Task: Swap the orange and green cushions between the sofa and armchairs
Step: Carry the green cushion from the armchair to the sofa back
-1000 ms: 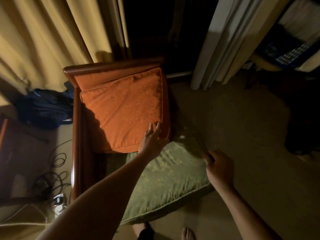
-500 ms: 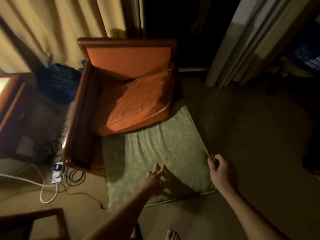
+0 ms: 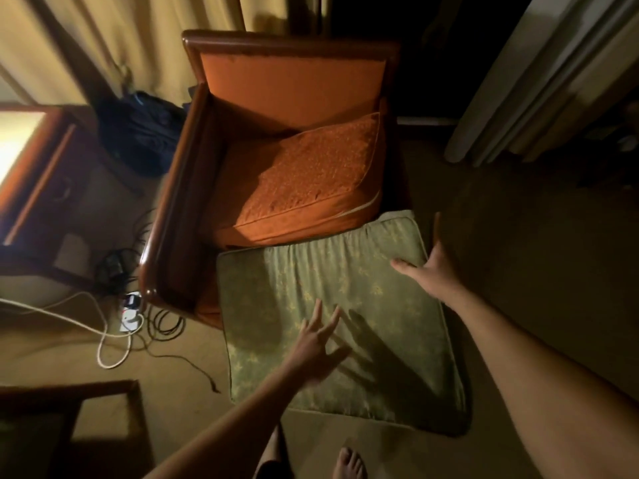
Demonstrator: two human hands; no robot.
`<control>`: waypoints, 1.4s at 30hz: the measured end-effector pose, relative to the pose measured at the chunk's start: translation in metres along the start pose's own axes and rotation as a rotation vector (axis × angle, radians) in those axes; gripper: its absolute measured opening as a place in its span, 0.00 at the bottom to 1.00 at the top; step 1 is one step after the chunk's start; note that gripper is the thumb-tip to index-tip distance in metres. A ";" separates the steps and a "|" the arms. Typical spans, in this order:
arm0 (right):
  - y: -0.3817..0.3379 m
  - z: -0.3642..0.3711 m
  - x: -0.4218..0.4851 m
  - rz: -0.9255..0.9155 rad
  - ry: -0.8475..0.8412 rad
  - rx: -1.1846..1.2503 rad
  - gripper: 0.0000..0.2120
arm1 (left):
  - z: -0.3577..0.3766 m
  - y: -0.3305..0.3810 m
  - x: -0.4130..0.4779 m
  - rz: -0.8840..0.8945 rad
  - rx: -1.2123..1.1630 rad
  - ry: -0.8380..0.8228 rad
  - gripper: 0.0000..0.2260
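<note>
A flat green cushion [image 3: 345, 305] lies in front of the wooden armchair [image 3: 166, 219], its far edge against the seat front and the rest sloping down toward the floor. An orange cushion [image 3: 304, 188] rests tilted on the armchair's seat, leaning toward the right arm. My left hand [image 3: 316, 344] hovers over the green cushion's middle with fingers spread, casting a shadow on it. My right hand [image 3: 428, 267] is at the green cushion's right edge, thumb on top and fingers apart; whether it grips the edge is unclear.
A dark bag [image 3: 138, 133] sits left of the armchair by yellow curtains [image 3: 103, 36]. Cables and a power strip [image 3: 128, 312] lie on the carpet at the left. A wooden side table [image 3: 31, 174] stands far left. My bare foot [image 3: 349, 463] shows at the bottom.
The orange cushion dropped from leaning against the backrest to the seat. My left hand came off it down over the green cushion. My right hand slid up the green cushion's right edge and opened.
</note>
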State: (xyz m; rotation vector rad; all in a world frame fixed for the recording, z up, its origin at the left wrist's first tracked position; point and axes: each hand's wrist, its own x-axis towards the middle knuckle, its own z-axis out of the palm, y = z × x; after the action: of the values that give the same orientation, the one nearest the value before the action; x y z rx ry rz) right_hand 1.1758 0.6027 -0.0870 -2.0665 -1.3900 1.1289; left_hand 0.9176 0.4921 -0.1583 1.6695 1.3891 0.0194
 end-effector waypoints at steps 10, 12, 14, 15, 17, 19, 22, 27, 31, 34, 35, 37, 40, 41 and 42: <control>0.014 -0.022 -0.138 -0.330 0.058 -0.039 0.50 | -0.100 0.018 0.032 0.119 0.493 0.184 0.63; 0.010 -0.023 -0.144 -0.398 0.030 -0.063 0.49 | -0.100 0.013 0.034 0.137 0.509 0.022 0.64; 0.006 -0.025 -0.148 -0.404 -0.022 -0.113 0.50 | -0.085 0.008 0.031 0.122 0.336 -0.044 0.52; 0.004 -0.028 -0.152 -0.402 -0.046 -0.155 0.50 | -0.073 0.007 0.029 0.111 0.260 -0.026 0.45; 0.004 -0.036 -0.157 -0.401 -0.064 -0.262 0.49 | -0.050 0.008 0.022 0.108 0.196 0.027 0.36; 0.006 -0.047 -0.161 -0.389 -0.078 -0.335 0.49 | -0.035 0.016 0.015 0.131 0.168 0.069 0.31; 0.008 -0.065 -0.166 -0.382 -0.094 -0.410 0.54 | -0.032 0.031 0.003 0.131 0.155 0.119 0.29; -0.013 -0.083 -0.190 -0.475 -0.141 -0.419 0.59 | -0.062 0.048 -0.050 0.125 0.231 0.243 0.22; -0.048 -0.064 -0.213 -0.624 -0.148 -0.420 0.59 | -0.097 0.049 -0.122 0.104 0.233 0.384 0.15; -0.103 -0.027 -0.238 -0.768 -0.118 -0.557 0.59 | -0.127 0.043 -0.181 0.057 0.277 0.458 0.08; -0.129 -0.010 -0.248 -0.855 -0.105 -0.683 0.59 | -0.138 0.039 -0.200 0.037 0.293 0.478 0.07; -0.181 0.034 -0.269 -0.969 -0.144 -0.975 0.62 | -0.158 0.031 -0.239 0.010 0.309 0.533 0.06; -0.236 0.103 -0.302 -1.043 -0.202 -1.187 0.63 | -0.190 0.009 -0.306 -0.020 0.320 0.630 0.06; -0.250 0.124 -0.313 -1.099 -0.179 -1.175 0.60 | -0.201 -0.002 -0.332 -0.035 0.326 0.664 0.06; -0.265 0.142 -0.326 -1.161 -0.156 -1.130 0.54 | -0.211 -0.014 -0.359 -0.057 0.334 0.691 0.07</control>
State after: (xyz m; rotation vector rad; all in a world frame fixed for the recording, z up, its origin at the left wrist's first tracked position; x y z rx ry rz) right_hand 0.8524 0.4061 0.1441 -1.0592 -3.0834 -0.0878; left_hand 0.6642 0.3434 0.1375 1.9985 2.0377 0.3817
